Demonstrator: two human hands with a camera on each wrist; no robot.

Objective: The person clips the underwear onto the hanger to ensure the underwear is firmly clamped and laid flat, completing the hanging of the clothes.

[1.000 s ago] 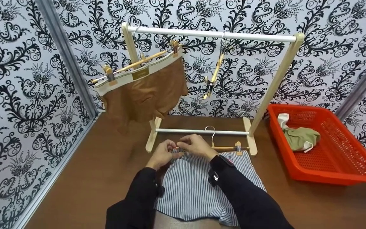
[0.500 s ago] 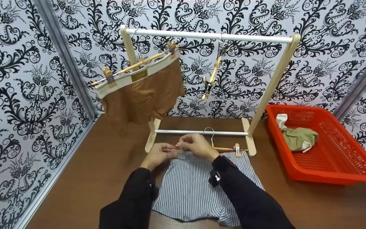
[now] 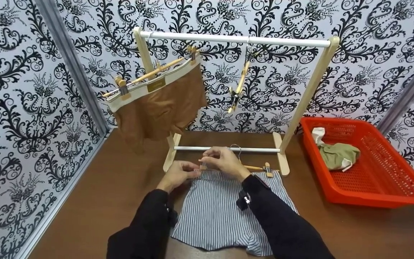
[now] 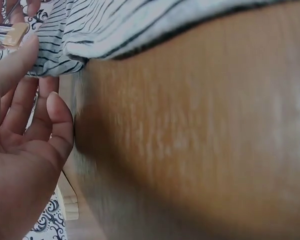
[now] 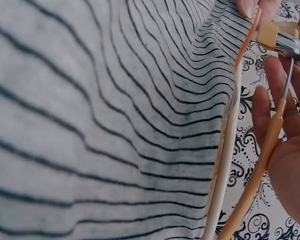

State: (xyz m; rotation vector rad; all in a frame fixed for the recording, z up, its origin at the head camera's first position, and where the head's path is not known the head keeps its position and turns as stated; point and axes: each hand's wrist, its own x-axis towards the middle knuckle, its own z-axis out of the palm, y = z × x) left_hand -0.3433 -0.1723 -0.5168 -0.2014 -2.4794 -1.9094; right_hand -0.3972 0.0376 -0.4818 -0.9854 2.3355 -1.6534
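Observation:
Blue-and-white striped shorts (image 3: 210,212) lie flat on the table, waistband away from me. My left hand (image 3: 174,176) pinches the left corner of that waistband, thumb over the cloth in the left wrist view. Beside it, my right hand (image 3: 225,163) holds the left clip (image 5: 268,34) of a wooden hanger (image 5: 257,172) between thumb and fingers. The clip's pads are at the waistband edge; whether they grip the cloth is unclear. At the hanger's other end, the right clip (image 3: 268,170) sits on the waistband.
A wooden rack (image 3: 306,93) with white rails stands behind. Brown shorts (image 3: 160,108) hang from it on a clip hanger, near another hanger (image 3: 241,81) without clothing. At right, a red basket (image 3: 383,199) contains a green-and-white garment (image 3: 338,155).
My left hand has shifted slightly left along the waistband corner. My right hand has risen a little, and the left clip now shows between the hands. The shorts stay in place.

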